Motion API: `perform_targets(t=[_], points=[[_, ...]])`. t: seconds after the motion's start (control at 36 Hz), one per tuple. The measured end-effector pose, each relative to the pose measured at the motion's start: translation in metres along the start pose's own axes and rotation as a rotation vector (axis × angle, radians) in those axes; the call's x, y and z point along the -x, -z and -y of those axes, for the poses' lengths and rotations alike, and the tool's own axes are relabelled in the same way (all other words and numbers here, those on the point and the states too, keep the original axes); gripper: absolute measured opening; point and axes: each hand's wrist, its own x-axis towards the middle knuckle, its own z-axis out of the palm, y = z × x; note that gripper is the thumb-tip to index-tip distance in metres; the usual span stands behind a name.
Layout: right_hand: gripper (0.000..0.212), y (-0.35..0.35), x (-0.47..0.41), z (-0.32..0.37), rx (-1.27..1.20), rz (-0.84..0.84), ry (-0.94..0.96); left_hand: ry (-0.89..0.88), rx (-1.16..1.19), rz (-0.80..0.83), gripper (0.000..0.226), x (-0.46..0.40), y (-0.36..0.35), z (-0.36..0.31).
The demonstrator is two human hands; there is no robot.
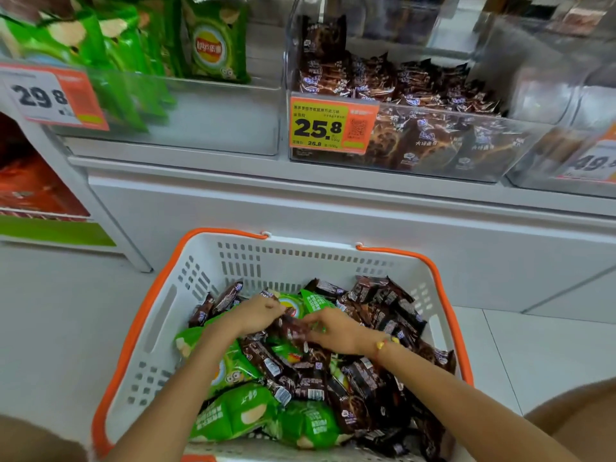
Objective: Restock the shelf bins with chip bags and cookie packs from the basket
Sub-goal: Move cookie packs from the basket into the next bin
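On the far left I see the price tag 29.8 (40, 95) fixed on the front of the clear left bin (213, 121). Inside this bin the green chip bags on the shelf (216, 45) stand upright, leaning toward the back, and the right part of the bin floor is bare.

Below, the white basket (166, 315) with orange rim sits on the floor in front of the shelf. In its left and front part lie green chip bags (233, 415), flat and overlapping.

My left forearm comes from the lower left and goes up to the middle of the basket. The left hand (258, 313) is palm down, wrist a little bent, fingers curled downward onto a dark cookie pack (291, 328) that lies between both hands. It looks like a pinch, but motion blur hides the fingertips.

The right hand (336, 330) meets it from the other side, fingers curled and pinching the same pack. The right wrist has a bracelet (383, 344) with yellow beads, and the forearm goes to the lower right.

More brown cookie packs (383, 305) are heaped in the right half of the basket. Above them, the right bin (520, 151) with the tag 25.8 (328, 126) is already part full of the same packs.
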Motion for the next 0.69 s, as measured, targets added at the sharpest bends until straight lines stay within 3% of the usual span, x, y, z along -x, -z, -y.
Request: perform_targets(t=[0.11,0.19,0.28,0.33,0.39,0.53,0.69], points=[[0.017,0.041,0.010,0.020,-0.510,-0.034,-0.054,-0.025,0.407,-0.122,0.050,0.013,0.023,-0.023],[0.020,0.062,0.013,0.027,-0.772,-0.105,-0.053,-0.096,0.479,-0.132,0.063,0.021,0.034,-0.033],[0.029,0.080,0.015,0.035,-0.935,-0.177,-0.034,-0.170,0.617,-0.169,0.055,0.026,0.040,-0.041],[0.019,0.092,0.018,0.044,-0.966,-0.232,-0.026,-0.230,0.688,-0.250,0.040,0.029,0.044,-0.046],[0.015,0.104,0.019,0.053,-0.995,-0.256,-0.030,-0.266,0.722,-0.303,0.041,0.032,0.048,-0.051],[0.034,0.121,0.030,0.076,-0.851,-0.436,0.013,-0.355,0.858,-0.387,0.049,0.044,0.055,-0.070],[0.017,0.147,0.051,0.106,-0.764,-0.691,0.185,-0.490,0.844,-0.532,0.009,0.064,0.058,-0.105]])
